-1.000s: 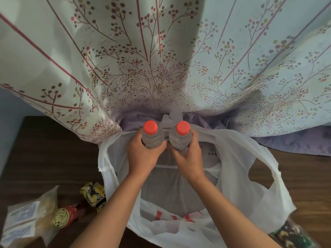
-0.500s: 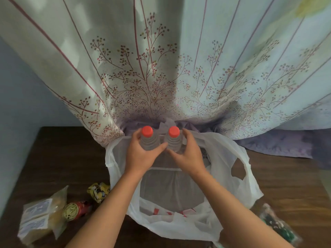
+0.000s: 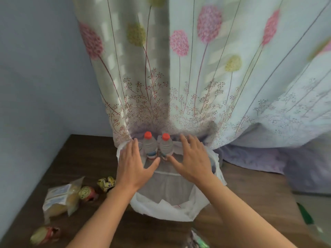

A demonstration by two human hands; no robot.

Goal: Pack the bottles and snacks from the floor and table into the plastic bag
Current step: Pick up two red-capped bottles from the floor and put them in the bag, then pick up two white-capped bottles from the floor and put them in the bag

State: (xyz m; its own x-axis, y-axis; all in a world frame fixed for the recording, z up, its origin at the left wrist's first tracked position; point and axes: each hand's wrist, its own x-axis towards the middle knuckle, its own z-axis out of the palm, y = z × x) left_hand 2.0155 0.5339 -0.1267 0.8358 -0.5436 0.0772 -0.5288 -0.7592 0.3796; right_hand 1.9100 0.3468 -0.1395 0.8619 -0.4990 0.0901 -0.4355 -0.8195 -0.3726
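— What's nearest on the brown wood surface [image 3: 86, 158]?

— At the bottom edge there's a crinkly packet [image 3: 198, 239], too blurred to read. At the low left lies a yellow-and-red snack [image 3: 44, 235]. Past that are a clear packet of pale yellow food [image 3: 60, 201], a small red tin [image 3: 87, 193] on its side, and a crumpled yellow wrapper [image 3: 106, 183]. All of these lie outside the bag, to its left.

— And the bag itself?

— The white plastic bag [image 3: 170, 210] sits in the middle with its mouth wide open, and both forearms reach in over its near rim.

— How does each grip stand?

— The left grip [image 3: 136, 165] is a flat hand with spread fingers and nothing in it. The right grip [image 3: 191, 161] is the same, fingers straight and fanned, holding nothing. Both hover over the bag's mouth with the thumbs turned inward.

— Where are the bottles relative to them?

— The left bottle [image 3: 150, 147] and the right bottle [image 3: 166, 148], both clear with red caps, stand upright side by side at the bag's far end. They are between the two hands and just beyond the thumb tips. Whether either thumb touches a bottle, I cannot tell.

— And behind them?

— A flowered curtain [image 3: 179, 86] hangs right behind the caps, with purple cloth [image 3: 250, 156] bunched at its foot on the right. A pale blue wall [image 3: 35, 68] is on the left.
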